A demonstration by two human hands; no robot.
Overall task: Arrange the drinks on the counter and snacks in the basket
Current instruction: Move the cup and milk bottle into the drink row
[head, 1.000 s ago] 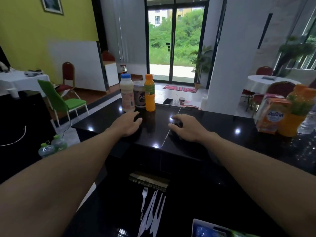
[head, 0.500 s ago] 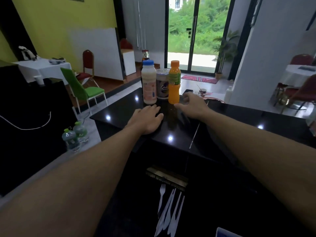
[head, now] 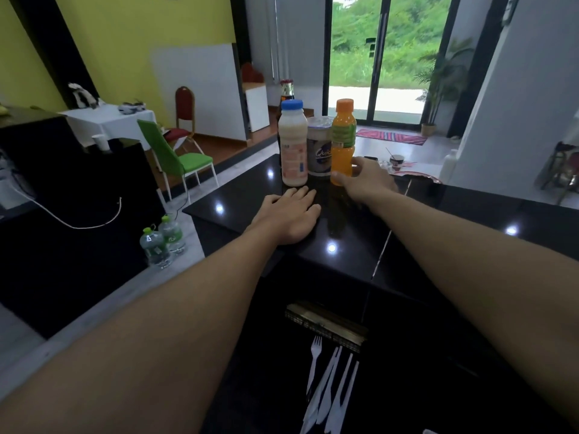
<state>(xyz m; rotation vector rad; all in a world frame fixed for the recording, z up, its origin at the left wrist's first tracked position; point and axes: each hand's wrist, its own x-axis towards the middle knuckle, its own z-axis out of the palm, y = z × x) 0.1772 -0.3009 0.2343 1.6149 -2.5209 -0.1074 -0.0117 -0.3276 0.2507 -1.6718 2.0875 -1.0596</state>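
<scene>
Three drinks stand in a row at the far end of the black counter [head: 351, 264]: a white milk bottle [head: 293, 148] with a blue cap, a grey cup [head: 319, 151] with a foil lid, and an orange juice bottle [head: 343, 133] with an orange cap. My right hand [head: 371, 180] is wrapped around the juice bottle's lower part, thumb in front and fingers behind. My left hand [head: 289, 216] lies flat, palm down, on the counter just in front of the milk bottle, holding nothing. No basket or snacks are in view.
White plastic forks and knives [head: 329, 386] lie on a lower black surface near me, behind a small woven mat [head: 326, 324]. Two water bottles [head: 163, 242] stand on the floor at the left, beside a green chair [head: 178, 158]. The counter's left edge drops off close to the milk bottle.
My right hand moved from the counter forward and left to the orange juice bottle and closed around it. My view swung left, so the juice carton and bottle at the right left the frame.
</scene>
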